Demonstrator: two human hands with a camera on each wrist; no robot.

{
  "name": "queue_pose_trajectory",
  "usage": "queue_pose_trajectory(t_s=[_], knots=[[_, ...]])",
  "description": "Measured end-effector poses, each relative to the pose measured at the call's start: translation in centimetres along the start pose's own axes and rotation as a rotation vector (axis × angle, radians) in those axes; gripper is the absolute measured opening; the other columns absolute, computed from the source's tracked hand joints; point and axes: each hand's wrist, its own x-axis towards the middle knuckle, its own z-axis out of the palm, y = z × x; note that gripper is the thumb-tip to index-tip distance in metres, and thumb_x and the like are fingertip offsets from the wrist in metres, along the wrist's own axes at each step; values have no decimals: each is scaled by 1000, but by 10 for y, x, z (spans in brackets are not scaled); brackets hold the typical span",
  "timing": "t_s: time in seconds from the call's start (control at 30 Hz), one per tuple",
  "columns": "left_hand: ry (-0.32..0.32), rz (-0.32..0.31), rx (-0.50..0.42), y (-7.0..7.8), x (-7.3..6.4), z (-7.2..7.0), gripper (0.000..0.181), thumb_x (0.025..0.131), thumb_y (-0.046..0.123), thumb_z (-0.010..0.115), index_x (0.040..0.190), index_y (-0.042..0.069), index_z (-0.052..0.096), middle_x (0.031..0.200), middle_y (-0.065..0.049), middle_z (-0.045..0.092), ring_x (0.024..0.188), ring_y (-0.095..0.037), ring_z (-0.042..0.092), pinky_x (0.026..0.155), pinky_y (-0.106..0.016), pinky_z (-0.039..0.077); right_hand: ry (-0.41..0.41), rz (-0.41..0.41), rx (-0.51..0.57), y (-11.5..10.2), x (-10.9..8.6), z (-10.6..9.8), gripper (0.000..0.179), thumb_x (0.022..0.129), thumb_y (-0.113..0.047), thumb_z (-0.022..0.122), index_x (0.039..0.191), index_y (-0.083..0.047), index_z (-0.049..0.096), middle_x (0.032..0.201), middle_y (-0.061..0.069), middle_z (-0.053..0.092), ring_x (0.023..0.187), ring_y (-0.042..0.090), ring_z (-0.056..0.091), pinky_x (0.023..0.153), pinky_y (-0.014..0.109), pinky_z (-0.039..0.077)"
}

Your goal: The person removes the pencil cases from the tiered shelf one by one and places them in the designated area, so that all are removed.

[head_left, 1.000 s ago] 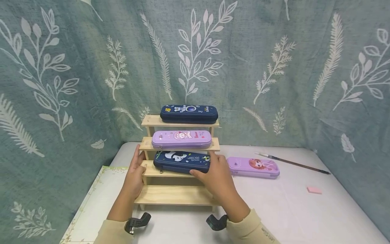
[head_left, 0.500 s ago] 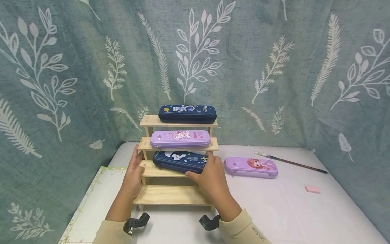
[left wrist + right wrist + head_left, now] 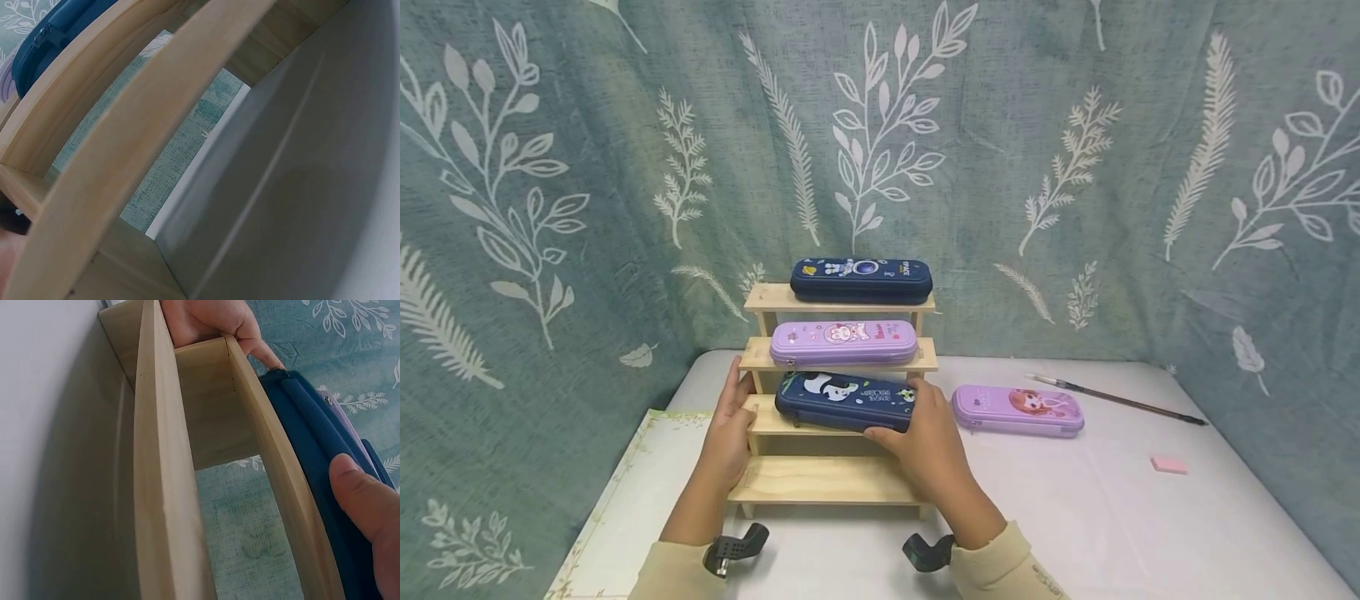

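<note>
A stepped wooden rack (image 3: 831,479) stands on the table. On its second shelf from the bottom lies a dark blue pencil case (image 3: 850,402) with a panda print, its right end angled slightly forward. My right hand (image 3: 934,437) grips this case's right end, thumb across the front and fingers behind. My left hand (image 3: 727,433) rests against the rack's left side, fingers extended upward; in the right wrist view a finger of the left hand (image 3: 215,319) touches the panda case's end (image 3: 281,375). The left wrist view mostly shows the rack's boards (image 3: 119,144).
A purple pencil case (image 3: 844,343) sits one shelf higher, a navy space-print pencil case (image 3: 861,283) on the top shelf. Right of the rack lie another purple pencil case (image 3: 1018,411), a paintbrush (image 3: 1120,400) and a pink eraser (image 3: 1168,465). A patterned curtain (image 3: 880,167) hangs behind.
The panda case has shifted slightly, its right end coming a little forward with my right hand. That hand moved left, then back right. The left hand stays against the rack.
</note>
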Motion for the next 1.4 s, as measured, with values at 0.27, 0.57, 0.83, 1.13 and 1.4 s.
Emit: queue_pose_trajectory(t_s=[0.27,0.57,0.83,1.13,1.4], knots=[[1,-13,7,-2,1,0,99,91,-14,25,167,47,7,177,-3,9,162,-26,14,128,-47,20,-43,-9,-17,10,-7,-15,106,71,-50,94,152,-5,44,144,16,56,130,33,58,110,56,48],[-2,-1,10,-3,1,1,99,91,-14,26,167,46,6,177,-3,10,163,-31,12,128,-47,20,-59,-19,-12,23,-15,-30,102,71,-43,96,150,-4,45,136,15,59,123,32,60,108,54,49],[3,-8,37,-1,-2,-1,99,91,-14,26,167,46,5,177,-5,7,163,-29,11,129,-49,17,-80,-12,-30,38,-20,-42,104,70,-46,96,150,-4,45,145,18,55,131,35,57,111,58,46],[-11,-6,18,-1,-2,1,100,91,-15,26,167,45,4,178,-4,7,163,-29,11,129,-51,18,-92,-7,-20,63,-22,-70,108,70,-48,94,153,-3,42,151,22,51,138,40,52,115,62,41],[-16,13,32,2,-1,0,98,92,-14,25,167,45,4,177,-5,7,163,-26,10,130,-50,14,-87,32,-13,87,-21,-94,111,71,-55,92,155,-4,39,154,27,46,140,46,47,113,68,39]])
